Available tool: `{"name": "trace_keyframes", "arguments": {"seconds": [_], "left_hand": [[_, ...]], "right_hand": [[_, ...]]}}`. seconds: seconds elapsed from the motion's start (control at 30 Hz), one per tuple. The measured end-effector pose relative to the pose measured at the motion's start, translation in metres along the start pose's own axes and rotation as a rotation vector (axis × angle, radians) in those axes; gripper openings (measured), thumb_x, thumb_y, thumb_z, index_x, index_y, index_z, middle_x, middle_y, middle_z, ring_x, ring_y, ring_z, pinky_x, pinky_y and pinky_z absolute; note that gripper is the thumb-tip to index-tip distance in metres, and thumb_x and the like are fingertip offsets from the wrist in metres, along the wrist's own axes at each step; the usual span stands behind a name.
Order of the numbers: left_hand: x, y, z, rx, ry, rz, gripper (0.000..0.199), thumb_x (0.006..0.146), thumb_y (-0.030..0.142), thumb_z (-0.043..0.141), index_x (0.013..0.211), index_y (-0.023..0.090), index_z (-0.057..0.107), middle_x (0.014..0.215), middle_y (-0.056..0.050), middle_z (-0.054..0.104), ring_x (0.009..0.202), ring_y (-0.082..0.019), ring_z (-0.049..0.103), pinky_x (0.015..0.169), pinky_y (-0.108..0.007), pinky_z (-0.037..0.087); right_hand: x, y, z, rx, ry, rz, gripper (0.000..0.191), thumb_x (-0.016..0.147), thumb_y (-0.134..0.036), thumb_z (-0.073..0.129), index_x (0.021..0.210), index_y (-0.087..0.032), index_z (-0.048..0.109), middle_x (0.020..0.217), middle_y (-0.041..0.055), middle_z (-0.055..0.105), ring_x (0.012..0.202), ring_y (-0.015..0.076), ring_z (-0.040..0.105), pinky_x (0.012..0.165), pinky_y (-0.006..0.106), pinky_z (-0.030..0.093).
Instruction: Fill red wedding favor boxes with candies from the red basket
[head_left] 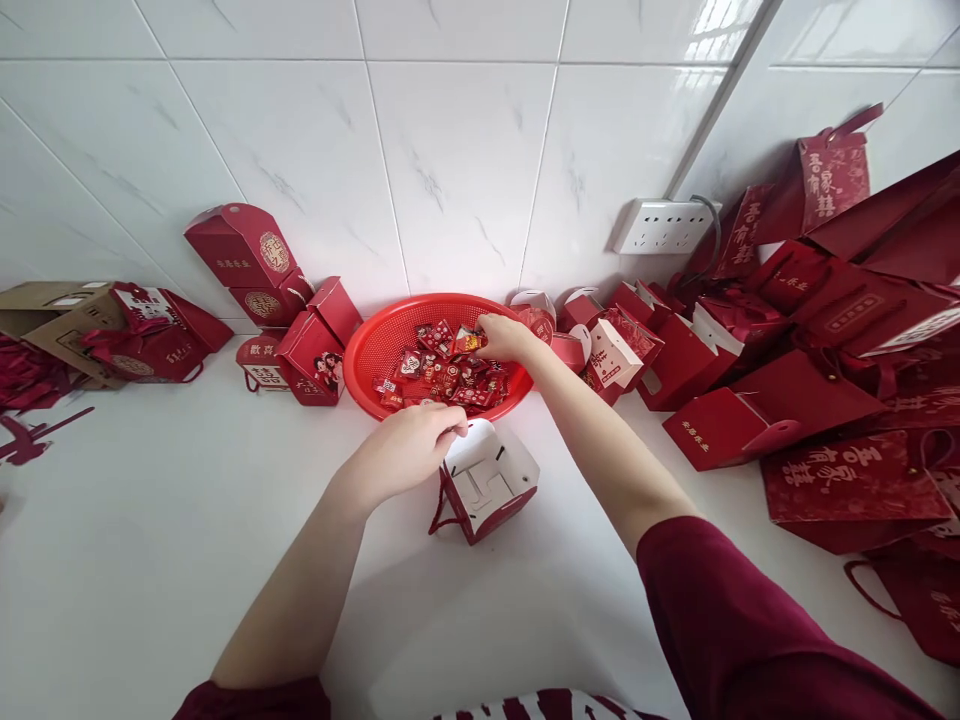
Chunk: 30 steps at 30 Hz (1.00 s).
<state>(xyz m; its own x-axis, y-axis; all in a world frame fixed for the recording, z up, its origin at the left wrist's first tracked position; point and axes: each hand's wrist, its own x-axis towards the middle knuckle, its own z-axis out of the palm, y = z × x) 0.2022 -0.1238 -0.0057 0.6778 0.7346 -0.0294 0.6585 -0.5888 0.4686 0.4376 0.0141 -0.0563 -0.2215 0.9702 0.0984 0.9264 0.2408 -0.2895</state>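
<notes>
A red plastic basket (pixel 358 345) stands against the wall, filled with small wrapped candies (pixel 442 375) in red packets. My right hand (pixel 504 337) reaches over its right rim, fingers closed on an orange-red candy packet (pixel 468 343). In front of the basket sits an open gift box (pixel 491 480), red outside and white inside, with a red cord handle at its left. Nothing lies in it. My left hand (pixel 412 445) has its fingers curled at the box's back left edge, touching the raised flap; the fingertips are partly hidden.
Red gift boxes (pixel 262 255) are stacked left of the basket, with brown and red boxes (pixel 82 320) farther left. Many red boxes and bags (pixel 855 480) crowd the right side. A white power strip (pixel 664 227) leans on the tiled wall. The white tabletop (pixel 187 530) lies beneath.
</notes>
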Motion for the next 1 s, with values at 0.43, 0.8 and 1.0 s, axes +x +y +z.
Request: {"name": "trace_keyframes", "arguments": {"seconds": [0.43,0.8,1.0], "left_hand": [[0.011,0.001,0.002,-0.873,0.273,-0.126,0.039,0.081,0.050,0.073,0.102,0.017,0.073,0.091,-0.006,0.074,0.082,-0.020,0.071,0.071,-0.031,0.061],[0.012,-0.001,0.008,-0.959,0.111,0.016,0.034,0.085,0.044,0.072,0.099,0.013,0.074,0.079,-0.007,0.074,0.065,-0.018,0.069,0.056,-0.026,0.052],[0.012,-0.003,0.007,-0.931,0.118,0.020,0.036,0.084,0.042,0.074,0.109,0.017,0.069,0.099,-0.006,0.072,0.088,-0.019,0.068,0.076,-0.028,0.057]], "right_hand": [[-0.146,-0.073,-0.036,0.707,0.293,-0.392,0.065,0.080,-0.025,0.075,0.138,-0.027,0.045,0.139,0.0090,0.052,0.124,0.0253,0.054,0.101,0.041,0.049],[-0.153,-0.073,-0.039,1.287,0.204,-0.204,0.033,0.091,-0.049,0.065,0.080,-0.020,0.055,0.078,-0.0004,0.057,0.068,0.0117,0.052,0.063,0.026,0.046],[-0.160,-0.069,-0.046,1.002,0.212,-0.187,0.033,0.093,-0.043,0.062,0.074,-0.018,0.053,0.071,-0.0021,0.045,0.066,0.0110,0.040,0.060,0.026,0.034]]}}
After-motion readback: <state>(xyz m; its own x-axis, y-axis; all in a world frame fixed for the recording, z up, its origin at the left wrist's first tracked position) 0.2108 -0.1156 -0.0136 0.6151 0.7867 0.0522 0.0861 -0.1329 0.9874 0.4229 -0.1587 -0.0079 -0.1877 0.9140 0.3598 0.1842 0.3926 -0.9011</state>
